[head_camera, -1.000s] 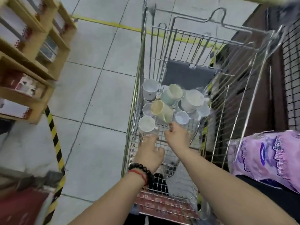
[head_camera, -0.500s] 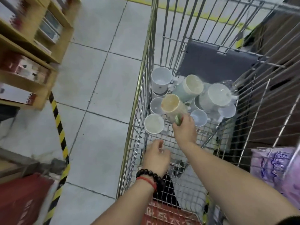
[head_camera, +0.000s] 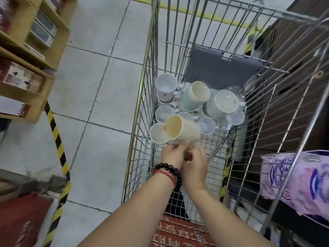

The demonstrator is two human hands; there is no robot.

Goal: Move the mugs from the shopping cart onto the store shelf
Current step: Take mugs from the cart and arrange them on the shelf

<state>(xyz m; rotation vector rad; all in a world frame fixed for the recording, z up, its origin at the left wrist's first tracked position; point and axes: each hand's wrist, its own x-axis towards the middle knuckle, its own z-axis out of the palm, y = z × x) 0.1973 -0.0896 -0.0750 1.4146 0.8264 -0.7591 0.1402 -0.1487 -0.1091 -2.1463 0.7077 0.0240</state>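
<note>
Now you have one cream ribbed mug (head_camera: 181, 128) lifted off the pile, tipped on its side with its mouth facing the cart's left wall. About nine more mugs remain in the shopping cart (head_camera: 142, 97), bunched toward its far end: white ones (head_camera: 166, 86), a pale green one (head_camera: 193, 96) and several small clear-looking ones (head_camera: 206, 125); some overlap, so the count is rough. Your right hand (head_camera: 195, 165) has its fingers curled around the mug's base, and your left hand (head_camera: 171, 154), with the bead bracelet (head_camera: 169, 171) at the wrist, pinches the same end. Half a second ago only your right hand held the mug, low among the others; your left hand was free beside it. The wooden store shelf (head_camera: 26, 50) stands left of the cart.
</note>
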